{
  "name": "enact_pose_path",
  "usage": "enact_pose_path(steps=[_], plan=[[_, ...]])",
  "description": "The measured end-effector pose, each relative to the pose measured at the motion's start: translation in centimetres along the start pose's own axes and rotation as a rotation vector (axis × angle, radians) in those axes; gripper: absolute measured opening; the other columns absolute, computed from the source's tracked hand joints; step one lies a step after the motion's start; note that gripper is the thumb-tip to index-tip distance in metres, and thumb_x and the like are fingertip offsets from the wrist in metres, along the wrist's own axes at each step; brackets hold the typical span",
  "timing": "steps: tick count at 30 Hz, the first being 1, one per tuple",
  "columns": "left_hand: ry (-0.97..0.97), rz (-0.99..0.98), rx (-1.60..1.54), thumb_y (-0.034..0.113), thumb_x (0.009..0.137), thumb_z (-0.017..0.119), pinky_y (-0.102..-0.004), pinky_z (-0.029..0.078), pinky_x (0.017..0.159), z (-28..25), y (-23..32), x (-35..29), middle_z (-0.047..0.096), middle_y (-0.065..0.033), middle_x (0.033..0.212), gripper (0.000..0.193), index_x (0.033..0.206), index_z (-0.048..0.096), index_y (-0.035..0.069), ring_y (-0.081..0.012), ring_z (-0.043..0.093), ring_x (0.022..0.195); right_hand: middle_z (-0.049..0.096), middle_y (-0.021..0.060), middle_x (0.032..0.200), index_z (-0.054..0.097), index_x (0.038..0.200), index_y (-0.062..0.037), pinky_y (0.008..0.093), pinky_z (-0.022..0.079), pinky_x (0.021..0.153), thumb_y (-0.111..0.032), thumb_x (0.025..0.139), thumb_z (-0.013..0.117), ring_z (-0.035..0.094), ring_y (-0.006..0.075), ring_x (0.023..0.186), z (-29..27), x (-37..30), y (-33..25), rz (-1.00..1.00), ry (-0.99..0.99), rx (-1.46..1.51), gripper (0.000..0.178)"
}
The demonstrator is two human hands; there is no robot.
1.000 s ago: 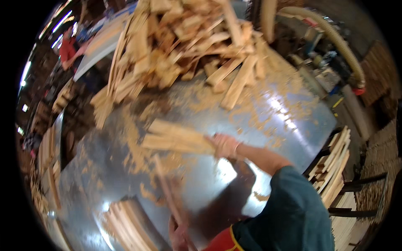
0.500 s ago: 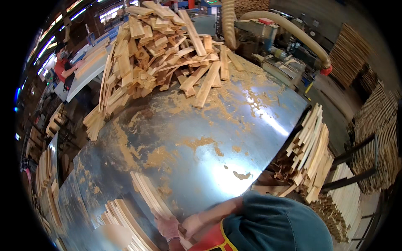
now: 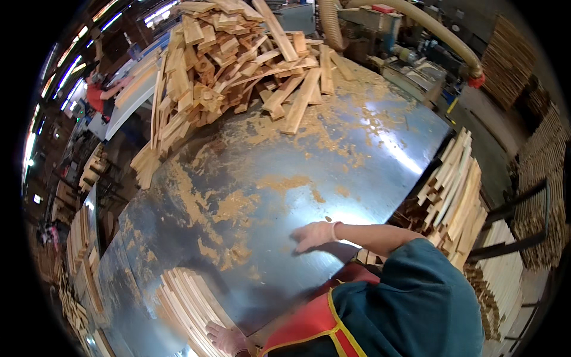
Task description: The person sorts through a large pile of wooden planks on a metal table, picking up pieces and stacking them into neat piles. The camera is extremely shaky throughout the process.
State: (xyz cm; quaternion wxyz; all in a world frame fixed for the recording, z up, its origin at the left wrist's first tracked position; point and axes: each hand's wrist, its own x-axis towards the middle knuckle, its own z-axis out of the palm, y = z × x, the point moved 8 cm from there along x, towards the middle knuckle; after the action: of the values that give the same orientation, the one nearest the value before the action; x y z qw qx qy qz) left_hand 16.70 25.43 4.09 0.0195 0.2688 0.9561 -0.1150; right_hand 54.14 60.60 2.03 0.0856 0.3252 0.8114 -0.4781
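Several pale wooden strips (image 3: 189, 306) lie side by side in a bundle on the metal table at the lower left. My left hand (image 3: 225, 339), gloved, rests flat against the right side of this bundle, with its fingers apart. Farther right and forward, my right hand (image 3: 315, 236) is over the shiny metal tabletop (image 3: 285, 208). It wears a light glove and holds nothing; its fingers reach leftward, with slightly blurred tips.
A high heap of wood offcuts (image 3: 226, 65) covers the table's far side, and sawdust (image 3: 229, 208) is scattered across the top. Stacked strips (image 3: 452, 196) stand off the right edge. Beyond are a beige hose (image 3: 440, 27) and a person (image 3: 101, 95) at another table.
The strips held between both hands now lie with the bundle at the lower left. My left hand has moved left and down onto them; my right hand has swung forward and right, away from the wood.
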Motion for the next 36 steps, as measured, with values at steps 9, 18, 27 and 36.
enact_pose_path(steps=[9, 18, 27, 36], plan=[[0.021, 0.361, -0.058, 0.062, 0.085, 0.073, -0.0519, 0.037, 0.124, -5.3, 12.7, 1.5, 0.046, -0.0238, 0.164, 0.103, 0.162, 0.041, 0.001, -0.0470, 0.041, 0.151, 0.065, 0.0209, 0.140, 0.062, 0.137, -0.0069, 0.0471, 0.053, 0.103, -0.034, 0.094, 0.066, 0.066, 0.0385, 0.125, -31.3, 6.2, 12.2, 0.196, 0.550, -0.345, 0.050], [-0.053, 0.848, -0.321, 0.031, 0.078, 0.086, -0.0561, 0.036, 0.121, -12.0, 42.2, 0.5, 0.048, -0.0257, 0.159, 0.093, 0.157, 0.046, 0.002, -0.0456, 0.045, 0.146, 0.067, 0.0108, 0.131, 0.068, 0.133, -0.0167, 0.0471, 0.049, 0.106, -0.026, 0.091, 0.074, 0.062, 0.0320, 0.125, -45.8, 19.7, 21.8, 0.155, 0.586, -1.039, 0.043], [-0.049, 0.914, -0.274, 0.046, 0.075, 0.089, -0.0550, 0.043, 0.114, -12.1, 51.8, 1.3, 0.049, -0.0234, 0.155, 0.106, 0.159, 0.040, 0.004, -0.0451, 0.049, 0.141, 0.070, 0.0218, 0.123, 0.071, 0.120, -0.0065, 0.0529, 0.054, 0.099, -0.040, 0.085, 0.078, 0.068, 0.0381, 0.113, -35.6, 14.7, 10.4, -0.522, 0.510, -0.557, 0.049], [-0.428, 0.605, -0.130, 0.049, 0.073, 0.089, -0.0528, 0.051, 0.099, -5.0, 47.0, 0.2, 0.064, -0.0204, 0.127, 0.094, 0.150, 0.050, 0.012, -0.0423, 0.063, 0.117, 0.068, 0.0102, 0.091, 0.067, 0.118, 0.0007, 0.0378, 0.053, 0.070, -0.026, 0.095, 0.075, 0.065, 0.0237, 0.081, -48.2, 22.6, 28.9, 0.242, 0.987, 0.967, 0.035]])
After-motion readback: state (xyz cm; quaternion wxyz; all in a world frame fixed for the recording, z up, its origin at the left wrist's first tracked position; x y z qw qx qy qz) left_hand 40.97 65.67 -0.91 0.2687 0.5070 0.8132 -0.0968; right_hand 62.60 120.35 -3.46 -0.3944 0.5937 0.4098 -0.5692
